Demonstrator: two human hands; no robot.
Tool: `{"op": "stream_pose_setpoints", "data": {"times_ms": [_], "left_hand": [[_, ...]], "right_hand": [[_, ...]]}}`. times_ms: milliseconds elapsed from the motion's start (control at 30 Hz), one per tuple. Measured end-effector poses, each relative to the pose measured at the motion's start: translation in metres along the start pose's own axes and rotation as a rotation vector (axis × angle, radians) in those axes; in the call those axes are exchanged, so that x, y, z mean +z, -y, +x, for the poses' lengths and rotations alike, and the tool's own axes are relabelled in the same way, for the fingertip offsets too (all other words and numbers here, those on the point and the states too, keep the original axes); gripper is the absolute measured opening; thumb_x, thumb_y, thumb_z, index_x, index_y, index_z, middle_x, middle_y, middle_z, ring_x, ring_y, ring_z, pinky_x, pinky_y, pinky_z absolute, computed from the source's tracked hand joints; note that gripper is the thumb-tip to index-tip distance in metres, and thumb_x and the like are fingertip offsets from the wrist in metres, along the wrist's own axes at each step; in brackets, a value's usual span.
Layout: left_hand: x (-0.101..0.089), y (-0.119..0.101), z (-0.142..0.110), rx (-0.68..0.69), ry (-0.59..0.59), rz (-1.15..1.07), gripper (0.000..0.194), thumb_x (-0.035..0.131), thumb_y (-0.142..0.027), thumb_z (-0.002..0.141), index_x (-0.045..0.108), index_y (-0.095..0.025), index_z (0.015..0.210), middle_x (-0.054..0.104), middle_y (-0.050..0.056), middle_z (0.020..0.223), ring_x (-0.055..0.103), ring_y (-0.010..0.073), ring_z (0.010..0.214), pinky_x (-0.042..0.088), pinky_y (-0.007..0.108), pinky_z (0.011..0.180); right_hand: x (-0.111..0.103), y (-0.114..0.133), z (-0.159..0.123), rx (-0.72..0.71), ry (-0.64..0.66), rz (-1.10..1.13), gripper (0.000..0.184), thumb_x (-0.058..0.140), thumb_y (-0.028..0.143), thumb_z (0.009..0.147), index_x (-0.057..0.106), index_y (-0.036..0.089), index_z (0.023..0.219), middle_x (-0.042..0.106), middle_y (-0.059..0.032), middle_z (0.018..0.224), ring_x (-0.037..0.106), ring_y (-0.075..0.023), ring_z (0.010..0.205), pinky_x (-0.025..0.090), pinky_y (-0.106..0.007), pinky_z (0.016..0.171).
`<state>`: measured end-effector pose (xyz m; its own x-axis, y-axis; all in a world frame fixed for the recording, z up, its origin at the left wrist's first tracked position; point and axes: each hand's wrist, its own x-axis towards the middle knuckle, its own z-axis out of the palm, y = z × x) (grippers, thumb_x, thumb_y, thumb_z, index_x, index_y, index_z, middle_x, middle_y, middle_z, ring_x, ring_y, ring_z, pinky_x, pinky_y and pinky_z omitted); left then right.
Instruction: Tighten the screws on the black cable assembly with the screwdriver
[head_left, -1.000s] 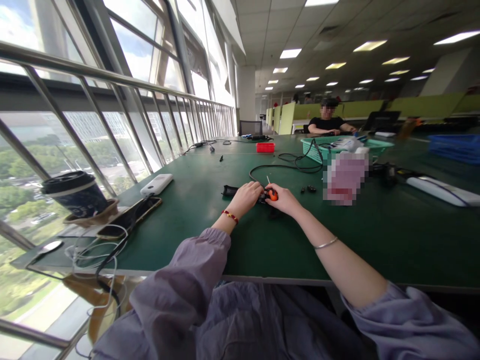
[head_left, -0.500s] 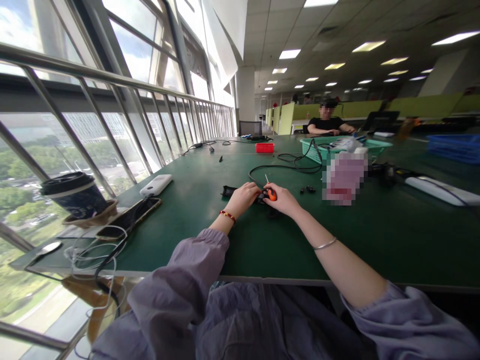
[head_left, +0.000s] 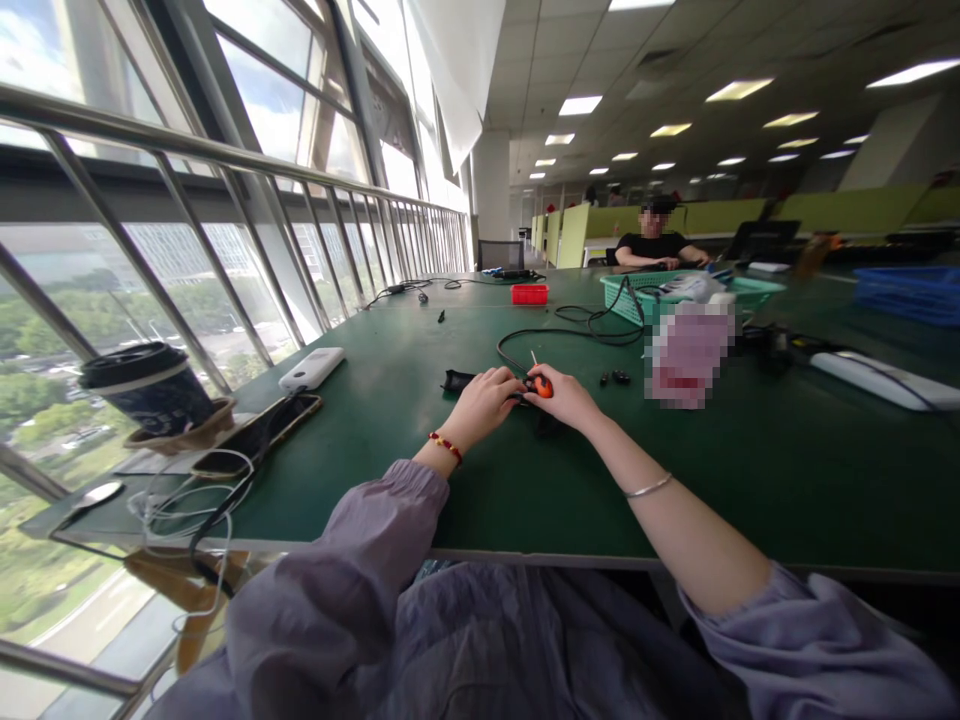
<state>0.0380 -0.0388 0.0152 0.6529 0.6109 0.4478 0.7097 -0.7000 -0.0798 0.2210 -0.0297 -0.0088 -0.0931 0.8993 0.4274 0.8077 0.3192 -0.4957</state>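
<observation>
My right hand (head_left: 561,398) is closed around an orange-and-black screwdriver (head_left: 541,385); a thin shaft points up and away from it. Close beside it, my left hand (head_left: 487,400) has bent fingers on a dark part in front of the screwdriver handle, whose kind I cannot make out. Under and left of that hand lies a black, elongated object (head_left: 456,381), mostly covered by the fingers. A black cable (head_left: 517,337) curves up from the hands toward the right. A few small black pieces (head_left: 620,377) lie right of my right hand.
A green basket (head_left: 622,300) and a red box (head_left: 529,295) stand farther back. At left are a power bank (head_left: 312,369), a phone (head_left: 259,436) and a coffee cup (head_left: 150,390). A white power strip (head_left: 885,381) lies at right. Another person (head_left: 656,240) sits across the table.
My left hand has shifted slightly, its wrist moving left and its fingers lying flatter over the dark part. My right hand stays in place with the screwdriver.
</observation>
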Motion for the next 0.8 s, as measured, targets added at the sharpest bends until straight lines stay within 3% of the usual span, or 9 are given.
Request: {"op": "stream_pose_setpoints", "data": {"times_ms": [233,567,700,800], "left_hand": [[0.007,-0.011,0.003,0.021,0.084,0.16,0.022,0.051,-0.02,0.09,0.061,-0.019,0.11,0.06,0.007,0.103,0.053,0.022,0.099,0.041,0.034,0.084],[0.006,-0.011,0.007,0.017,0.047,0.208,0.018,0.047,-0.02,0.091,0.063,-0.019,0.098,0.059,0.008,0.104,0.052,0.0232,0.098,0.039,0.035,0.082],[0.009,0.002,0.008,-0.136,-0.057,0.052,0.028,0.048,-0.034,0.093,0.058,-0.02,0.114,0.059,0.008,0.116,0.051,0.0231,0.109,0.038,0.036,0.093],[0.017,0.017,0.01,-0.287,-0.001,-0.082,0.04,0.042,-0.043,0.095,0.053,-0.021,0.126,0.057,0.008,0.127,0.049,0.0232,0.119,0.031,0.04,0.105]], "right_hand": [[-0.012,-0.025,0.004,0.067,-0.095,0.055,0.026,0.062,0.027,0.074,0.061,0.023,0.099,0.067,-0.0044,0.093,0.063,-0.0208,0.086,0.046,-0.03,0.073],[-0.003,-0.015,0.005,0.028,-0.074,0.114,0.025,0.064,0.031,0.071,0.058,0.024,0.095,0.067,-0.0021,0.088,0.062,-0.0191,0.08,0.046,-0.031,0.073],[0.003,-0.015,0.007,0.038,-0.018,0.138,0.025,0.065,0.028,0.07,0.057,0.024,0.093,0.068,-0.0012,0.09,0.062,-0.0191,0.081,0.046,-0.032,0.076],[0.004,-0.014,0.006,0.032,0.004,0.16,0.024,0.065,0.025,0.068,0.057,0.024,0.091,0.068,-0.0004,0.091,0.061,-0.0189,0.083,0.046,-0.033,0.078]]}}
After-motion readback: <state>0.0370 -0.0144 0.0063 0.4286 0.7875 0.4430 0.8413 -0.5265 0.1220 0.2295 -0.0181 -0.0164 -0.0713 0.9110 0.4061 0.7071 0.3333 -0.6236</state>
